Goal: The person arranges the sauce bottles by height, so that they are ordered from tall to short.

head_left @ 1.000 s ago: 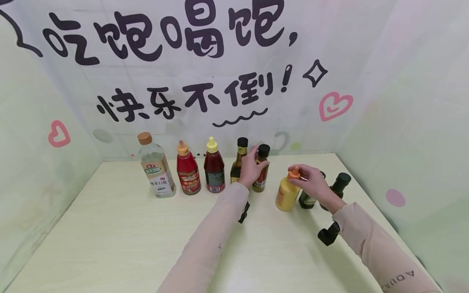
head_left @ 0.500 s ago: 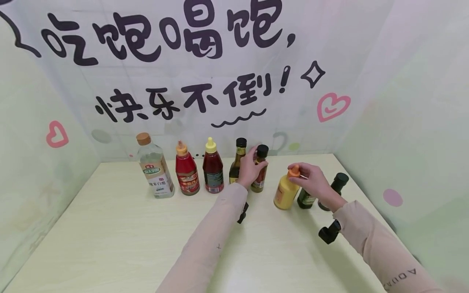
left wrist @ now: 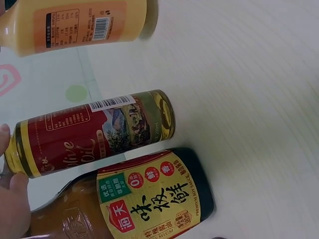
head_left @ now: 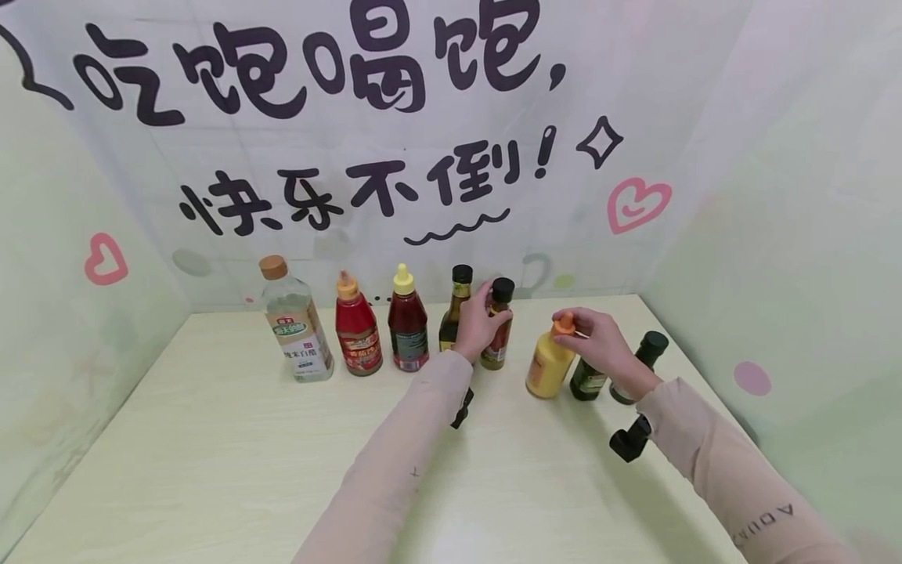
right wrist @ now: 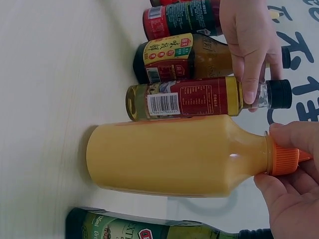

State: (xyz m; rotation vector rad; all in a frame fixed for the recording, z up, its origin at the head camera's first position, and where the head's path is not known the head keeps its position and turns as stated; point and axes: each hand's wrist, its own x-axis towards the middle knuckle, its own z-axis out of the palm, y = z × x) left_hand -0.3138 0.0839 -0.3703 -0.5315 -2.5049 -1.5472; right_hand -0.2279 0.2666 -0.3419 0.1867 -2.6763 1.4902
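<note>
My left hand (head_left: 479, 325) grips the neck of a red-labelled olive oil bottle (left wrist: 89, 134), which stands upright with a black cap. Close beside it is a soy sauce bottle (left wrist: 149, 199), partly covered by that hand in the head view. To the right, my right hand (head_left: 604, 345) pinches the orange cap (right wrist: 285, 160) of a yellow squeeze bottle (head_left: 550, 366) between thumb and fingers. The squeeze bottle is upright; whether its base touches the table cannot be told. A gap separates it from the olive oil bottle.
Behind my right hand stand two dark green bottles, one (head_left: 588, 381) beside the squeeze bottle and one (head_left: 651, 348) farther right. Leftward stand a dark red bottle with a yellow cap (head_left: 409, 329), a ketchup bottle (head_left: 358, 333) and a white vinegar bottle (head_left: 299, 337). A wall backs the table (head_left: 282, 462).
The right hand has shifted the yellow squeeze bottle slightly back toward the wall. The left hand keeps its hold on the olive oil bottle, which has not visibly moved.
</note>
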